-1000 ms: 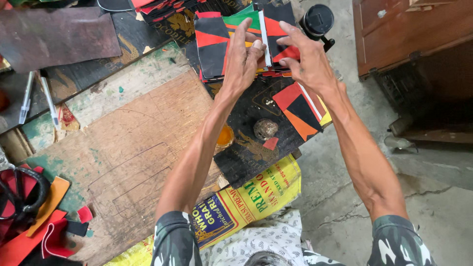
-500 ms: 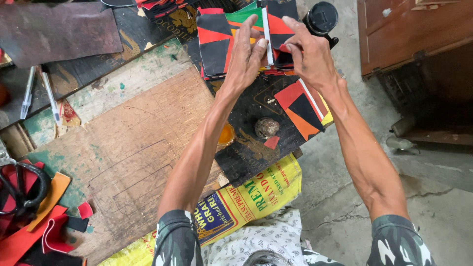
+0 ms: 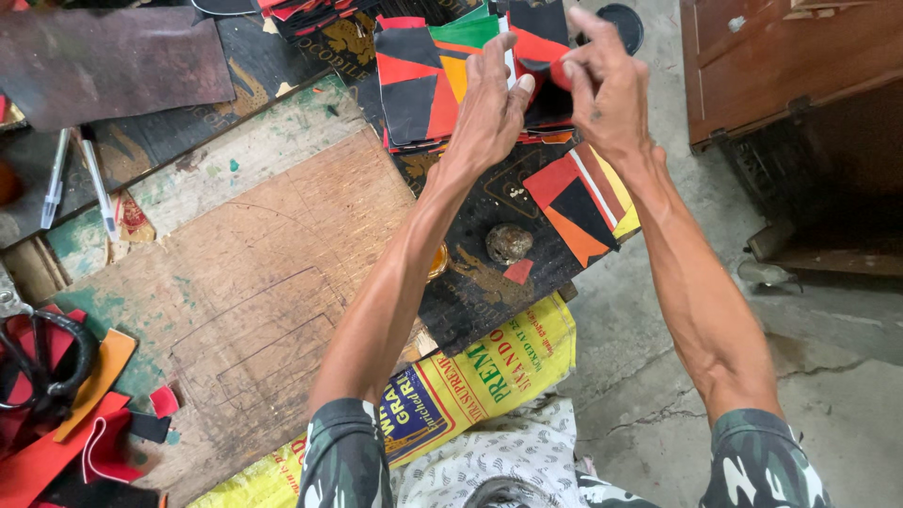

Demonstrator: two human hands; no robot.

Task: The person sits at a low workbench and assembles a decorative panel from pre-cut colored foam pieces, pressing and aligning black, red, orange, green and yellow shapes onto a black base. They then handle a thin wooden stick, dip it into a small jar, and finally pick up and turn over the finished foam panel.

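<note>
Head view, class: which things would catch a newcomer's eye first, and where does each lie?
The two hands, left and right, meet at top centre, pinching a red and black piece over a stack of bright patchwork pieces. Left of the arms lies a scored wooden board; a yellow printed sack lies near the bottom.

- Patchwork stack [image 3: 419, 89] on dark board [image 3: 480, 282], under both hands
- Stone [image 3: 508, 243] in front of stack
- Pens [image 3: 75, 183] far left
- Scissors [image 3: 42, 362] on scraps, near left
- Cabinet [image 3: 800, 56] right
</note>
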